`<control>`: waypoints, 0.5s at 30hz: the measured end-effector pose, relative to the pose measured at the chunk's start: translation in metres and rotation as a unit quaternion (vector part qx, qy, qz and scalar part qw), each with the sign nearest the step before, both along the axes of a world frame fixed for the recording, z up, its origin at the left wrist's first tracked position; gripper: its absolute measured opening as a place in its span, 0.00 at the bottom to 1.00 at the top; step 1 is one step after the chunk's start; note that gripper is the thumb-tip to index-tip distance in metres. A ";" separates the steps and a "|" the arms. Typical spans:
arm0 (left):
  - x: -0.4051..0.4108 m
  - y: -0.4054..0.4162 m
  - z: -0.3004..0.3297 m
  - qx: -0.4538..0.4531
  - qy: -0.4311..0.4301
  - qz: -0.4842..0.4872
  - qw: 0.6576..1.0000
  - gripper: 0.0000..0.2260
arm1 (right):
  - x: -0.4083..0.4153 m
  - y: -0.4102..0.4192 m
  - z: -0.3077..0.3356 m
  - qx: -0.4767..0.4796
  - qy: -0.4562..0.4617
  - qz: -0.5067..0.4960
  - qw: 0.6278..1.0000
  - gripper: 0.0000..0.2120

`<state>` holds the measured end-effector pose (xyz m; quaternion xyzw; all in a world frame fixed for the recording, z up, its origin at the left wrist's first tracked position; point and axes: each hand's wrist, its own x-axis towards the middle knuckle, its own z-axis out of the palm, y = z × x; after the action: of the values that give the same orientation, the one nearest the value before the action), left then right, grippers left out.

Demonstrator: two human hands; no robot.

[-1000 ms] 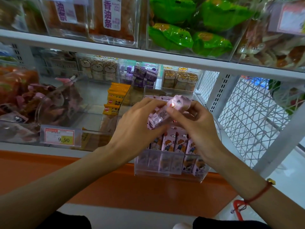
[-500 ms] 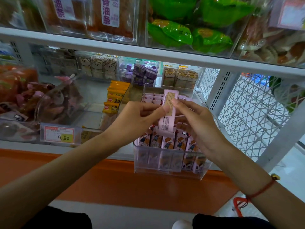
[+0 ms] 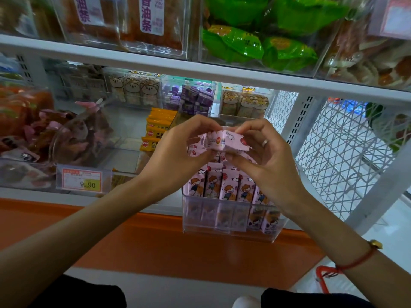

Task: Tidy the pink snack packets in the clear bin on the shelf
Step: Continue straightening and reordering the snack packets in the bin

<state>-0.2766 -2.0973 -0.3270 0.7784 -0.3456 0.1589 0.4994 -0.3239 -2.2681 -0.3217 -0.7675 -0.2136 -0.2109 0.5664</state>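
Fingers [image 3: 201, 127] of both hands pinch one pink packet [image 3: 219, 142], held level above the clear bin [image 3: 229, 221]: the left hand [image 3: 178, 155] grips its left end, the right hand [image 3: 264, 161] its right end, thumbs underneath and fingertips curled over the top. The packet sits just above the others, not yet among them.

Below it, a front row of pink packets [image 3: 224, 185] stands upright and fairly even against the bin's front wall, faces forward. Those at the right end of the row lean a little and sit lower. What lies further back in the bin is hidden by the hands.

The bin rests at the shelf [image 3: 155, 210] edge, poking out over the orange strip [image 3: 155, 247]. To its left are yellow packets [image 3: 156, 132] and a price tag [image 3: 82, 180].

By my reading the tidying is well along: the front row is set, and what remains is slotting in the held packet and straightening the right end.
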 end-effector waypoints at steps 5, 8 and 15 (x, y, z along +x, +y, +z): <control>0.001 0.001 0.000 -0.036 0.047 -0.011 0.998 0.16 | 0.001 -0.001 -0.001 -0.027 0.017 -0.037 0.999 0.25; 0.001 0.001 0.003 -0.120 0.096 -0.005 0.988 0.16 | 0.003 -0.002 -0.004 -0.075 0.045 -0.063 0.994 0.37; -0.002 -0.004 0.000 -0.158 0.193 -0.036 0.968 0.27 | 0.002 0.005 -0.005 -0.047 0.026 -0.052 0.997 0.16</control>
<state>-0.2788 -2.1012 -0.3273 0.6928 -0.2416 0.0401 0.6783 -0.3215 -2.2633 -0.3264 -0.8084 -0.1688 -0.2099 0.5235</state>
